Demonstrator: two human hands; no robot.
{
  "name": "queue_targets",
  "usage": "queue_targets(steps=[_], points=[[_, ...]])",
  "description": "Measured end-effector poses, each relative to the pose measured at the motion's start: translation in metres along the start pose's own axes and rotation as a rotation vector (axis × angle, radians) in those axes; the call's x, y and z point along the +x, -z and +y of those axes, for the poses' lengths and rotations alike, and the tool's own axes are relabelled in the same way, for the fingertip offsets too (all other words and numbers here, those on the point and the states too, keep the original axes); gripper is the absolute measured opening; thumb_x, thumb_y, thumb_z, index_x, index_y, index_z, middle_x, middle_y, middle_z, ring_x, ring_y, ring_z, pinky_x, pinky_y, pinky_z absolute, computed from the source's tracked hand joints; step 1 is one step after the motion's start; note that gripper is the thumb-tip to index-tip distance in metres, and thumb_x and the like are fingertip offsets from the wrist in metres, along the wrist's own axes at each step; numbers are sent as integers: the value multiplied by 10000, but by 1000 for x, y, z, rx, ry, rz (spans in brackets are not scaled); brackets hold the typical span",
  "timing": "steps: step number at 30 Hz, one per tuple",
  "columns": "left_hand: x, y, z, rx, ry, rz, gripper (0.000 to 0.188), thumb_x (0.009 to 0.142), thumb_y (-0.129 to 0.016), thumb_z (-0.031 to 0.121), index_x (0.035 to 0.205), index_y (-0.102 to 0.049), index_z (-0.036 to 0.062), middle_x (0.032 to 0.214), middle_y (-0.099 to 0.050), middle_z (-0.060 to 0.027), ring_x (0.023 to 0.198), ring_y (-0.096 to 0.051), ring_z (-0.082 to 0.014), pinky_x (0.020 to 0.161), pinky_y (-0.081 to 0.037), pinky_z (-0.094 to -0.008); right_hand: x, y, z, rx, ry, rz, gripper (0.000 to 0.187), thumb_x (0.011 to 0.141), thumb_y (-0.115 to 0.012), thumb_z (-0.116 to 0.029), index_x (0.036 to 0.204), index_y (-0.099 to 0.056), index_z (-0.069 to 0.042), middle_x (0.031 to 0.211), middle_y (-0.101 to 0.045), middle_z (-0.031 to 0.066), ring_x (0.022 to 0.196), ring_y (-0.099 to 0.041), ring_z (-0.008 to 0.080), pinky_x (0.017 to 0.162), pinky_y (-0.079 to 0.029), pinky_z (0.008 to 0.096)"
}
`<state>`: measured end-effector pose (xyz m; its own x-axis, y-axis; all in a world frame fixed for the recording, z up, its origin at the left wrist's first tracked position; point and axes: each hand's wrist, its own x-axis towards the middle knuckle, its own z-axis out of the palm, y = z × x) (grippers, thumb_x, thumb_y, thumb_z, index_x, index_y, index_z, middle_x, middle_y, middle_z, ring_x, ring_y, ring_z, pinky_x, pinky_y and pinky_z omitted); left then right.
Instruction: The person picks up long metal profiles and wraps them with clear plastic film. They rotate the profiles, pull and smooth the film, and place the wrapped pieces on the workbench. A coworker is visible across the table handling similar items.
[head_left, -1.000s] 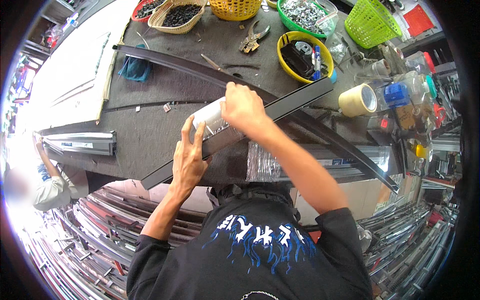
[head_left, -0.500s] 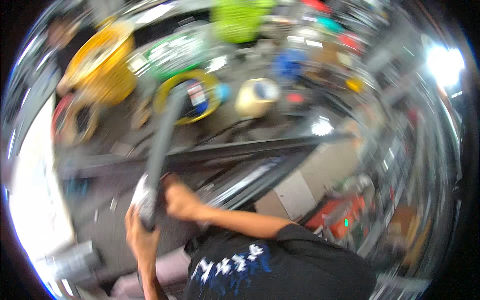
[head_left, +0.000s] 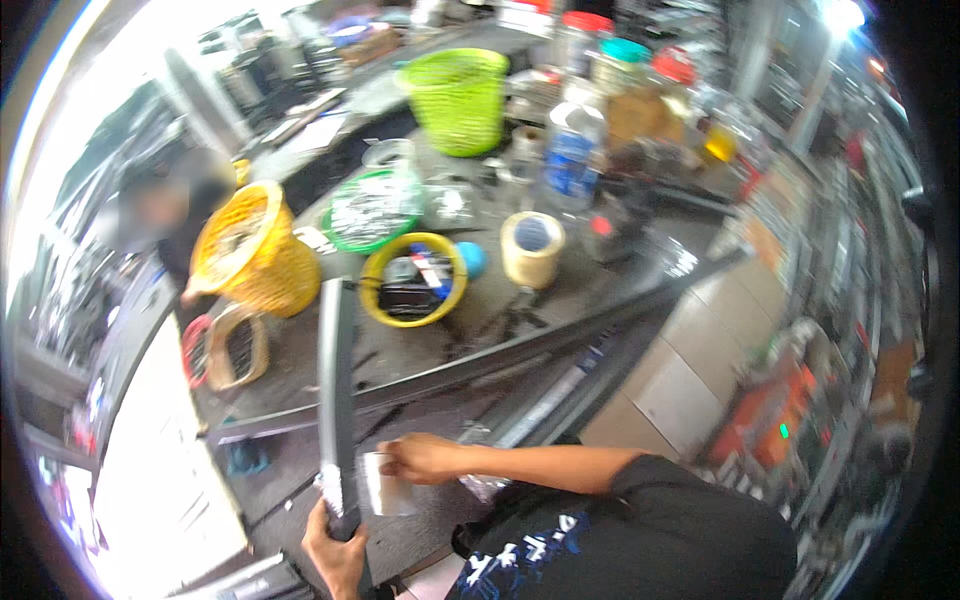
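Note:
My left hand (head_left: 335, 552) grips a long dark grey bar (head_left: 338, 390) near its lower end, thumb on one side and fingers on the other. The bar stands almost upright in the picture, and shiny clear wrapping (head_left: 330, 488) covers part of it just above the hand. To the right of the bar my right hand (head_left: 425, 460) is closed, pinching a whitish, partly see-through strip (head_left: 388, 488) that hangs down beside the bar. Whether the strip touches the bar I cannot tell.
On the dark bench (head_left: 300, 380) stand a yellow basket (head_left: 270, 270), a yellow bowl (head_left: 415, 322) of tools, a green basin (head_left: 372, 240) of small shiny parts and a tape roll (head_left: 530, 262). Long bars (head_left: 540, 345) lie across it. Another person (head_left: 165, 205) is at the far left.
The view has shifted and become sharper. The bar now stands more upright. My right hand, earlier close beside the bar, is farther to its right, with the whitish strip now visible.

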<state>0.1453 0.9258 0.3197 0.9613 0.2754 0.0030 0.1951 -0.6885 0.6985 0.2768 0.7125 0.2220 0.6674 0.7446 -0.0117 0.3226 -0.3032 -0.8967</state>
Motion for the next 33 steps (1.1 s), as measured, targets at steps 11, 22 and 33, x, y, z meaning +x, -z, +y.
queue_targets(steps=[11,22,33], points=[[-49,-69,12,-88,281,-80,674,718,-866,197,1243,-465,63,881,-733,-211,824,-735,-310,773,-547,-421,-90,54,-108,-84,77,-146,353,1014,-592,-359,1164,-594,-40,1019,-669,198,942,-665,435,767,-536,507],[-116,-58,41,-696,375,0,521,973,-658,170,1404,-441,-27,1232,-606,-135,1157,-567,-228,1059,-427,-367,-109,104,-105,253,110,-151,277,978,-697,-243,1073,-594,-5,1560,-343,263,1338,-495,425,1065,-440,470],[-137,-68,90,-818,285,157,711,800,-818,-22,1301,-325,81,1189,-631,-164,1062,-662,-194,898,-561,-345,-121,92,-115,1015,80,-329,866,750,-916,-107,1399,-344,-73,1584,-358,249,1415,-445,291,1178,-385,438]])
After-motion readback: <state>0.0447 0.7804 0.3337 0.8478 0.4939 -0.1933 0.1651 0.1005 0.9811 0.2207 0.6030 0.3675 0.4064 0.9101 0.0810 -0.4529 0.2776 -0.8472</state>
